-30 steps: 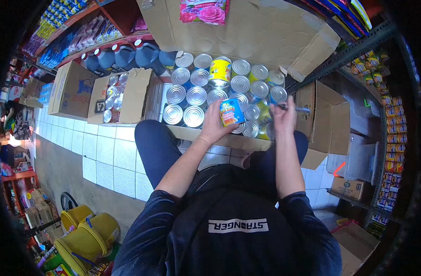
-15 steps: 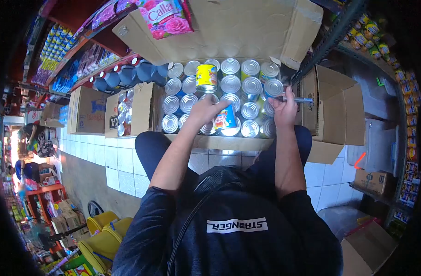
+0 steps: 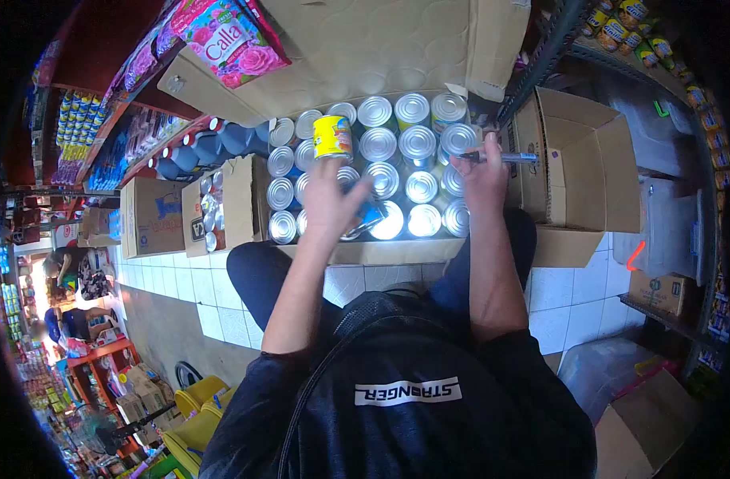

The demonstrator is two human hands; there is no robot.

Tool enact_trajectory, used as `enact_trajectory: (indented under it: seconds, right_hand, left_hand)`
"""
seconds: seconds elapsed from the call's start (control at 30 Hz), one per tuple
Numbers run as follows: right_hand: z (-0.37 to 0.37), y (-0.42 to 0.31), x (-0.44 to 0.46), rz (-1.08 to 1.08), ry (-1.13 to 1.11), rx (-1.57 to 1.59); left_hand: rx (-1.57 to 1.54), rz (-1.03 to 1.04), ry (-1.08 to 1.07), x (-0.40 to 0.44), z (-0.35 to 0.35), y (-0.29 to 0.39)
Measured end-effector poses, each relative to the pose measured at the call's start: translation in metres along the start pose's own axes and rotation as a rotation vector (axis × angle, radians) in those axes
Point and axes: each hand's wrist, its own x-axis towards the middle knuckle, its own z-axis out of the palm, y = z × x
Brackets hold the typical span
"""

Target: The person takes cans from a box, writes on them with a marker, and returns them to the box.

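Rows of upright food cans (image 3: 378, 145) with silver lids fill an open cardboard box (image 3: 417, 254) in front of my knees. A yellow-labelled can (image 3: 333, 137) lies on its side on top of them. My left hand (image 3: 327, 199) is just below it, thumb spread away from the fingers; whether the fingertips touch it is hard to tell. Partly behind that hand, a blue-labelled can (image 3: 372, 214) lies tilted over the lids. My right hand (image 3: 486, 176) grips a pen (image 3: 512, 157) crosswise at the right side, beside a raised can (image 3: 459, 139).
An open carton (image 3: 584, 160) stands at right, next to metal shelving. At left are another carton (image 3: 153, 215), a box of cans (image 3: 213, 211) and dark jugs (image 3: 233, 137). A pink Calla packet (image 3: 229, 44) rests on the box flap. Other people (image 3: 70, 319) are far left.
My left hand has moved off the blue-labelled can, up toward the yellow-labelled one, its thumb opening outward. My right hand keeps the pen. The whole view has shifted slightly.
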Motion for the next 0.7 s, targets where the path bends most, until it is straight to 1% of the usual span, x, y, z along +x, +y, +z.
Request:
enact_trajectory:
  seconds: [0.03,0.1,0.17,0.27,0.37,0.4,0.5,0.53,0.57,0.63,0.7]
  right_hand:
    - [0.002,0.001,-0.001,-0.001,-0.007,-0.011]
    - [0.001,0.002,0.001,-0.009,-0.023,0.001]
    - [-0.003,0.000,0.001,-0.008,-0.020,0.016]
    - [-0.015,0.001,0.005,0.011,-0.010,0.035]
    - [-0.009,-0.005,-0.002,-0.014,0.041,0.011]
    - [-0.008,-0.005,-0.003,-0.018,0.033,-0.008]
    - [-0.007,-0.004,-0.002,-0.029,0.002,-0.066]
    - [-0.011,-0.003,0.002,0.010,-0.029,-0.037]
    - [-0.012,-0.001,0.004,0.003,-0.023,-0.039]
    - [-0.011,0.004,0.007,-0.014,-0.016,-0.043]
    - [-0.007,0.002,0.007,-0.029,-0.010,-0.008]
  left_hand:
    - [-0.011,0.125,0.052,0.004,0.003,0.013]
    - [-0.034,0.208,-0.292,0.013,0.016,0.047]
    - [0.265,0.279,-0.530,0.017,0.065,0.048]
    - [0.640,0.307,-0.666,0.030,0.131,0.040]
    - [0.717,0.251,-0.752,0.037,0.145,0.051]
    - [0.697,0.192,-0.784,0.039,0.151,0.051]
    - [0.652,0.081,-0.765,0.040,0.167,0.049]
    - [0.661,0.075,-0.735,0.041,0.179,0.043]
    - [0.648,0.081,-0.723,0.039,0.191,0.036]
    - [0.623,0.092,-0.695,0.041,0.180,0.039]
    - [0.621,0.157,-0.645,0.036,0.172,0.042]
